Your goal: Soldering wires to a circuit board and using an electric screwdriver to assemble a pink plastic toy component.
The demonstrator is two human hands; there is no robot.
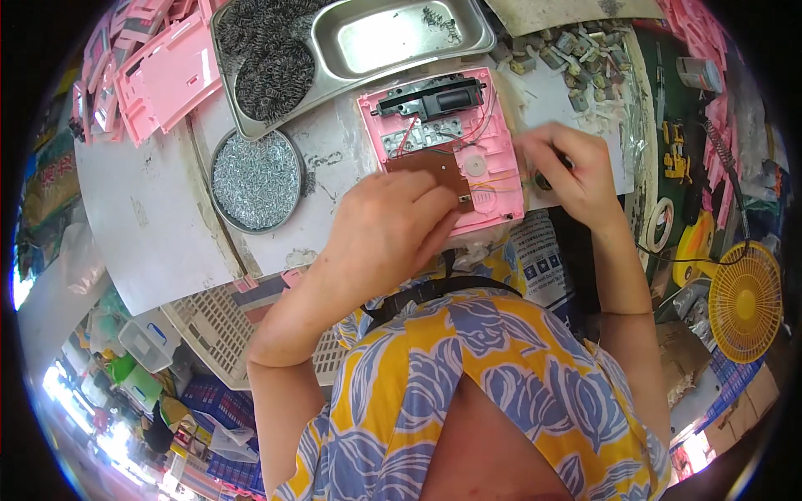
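A pink plastic casing (511,188) lies face up on the worktable in front of me, its inside showing. It carries a black mechanism (439,100), a grey metal plate (426,138), a brown board (430,164), a pale round disc (475,165) and thin red and yellow wires. My left hand (388,217) is closed over the near left part of the brown board, its fingers bent and fingertips partly hidden. Just right of the casing, my right hand (576,171) is curled with its fingers drawn together. Something dark and rounded shows beside its fingers, too hidden to name.
Left of the casing stands a round dish (255,179) of small silvery parts. Behind it, a metal tray (384,63) holds dark springs. Small metal parts (585,63) are heaped back right. Pink panels (171,75) pile far left; a yellow fan (745,302) is at right.
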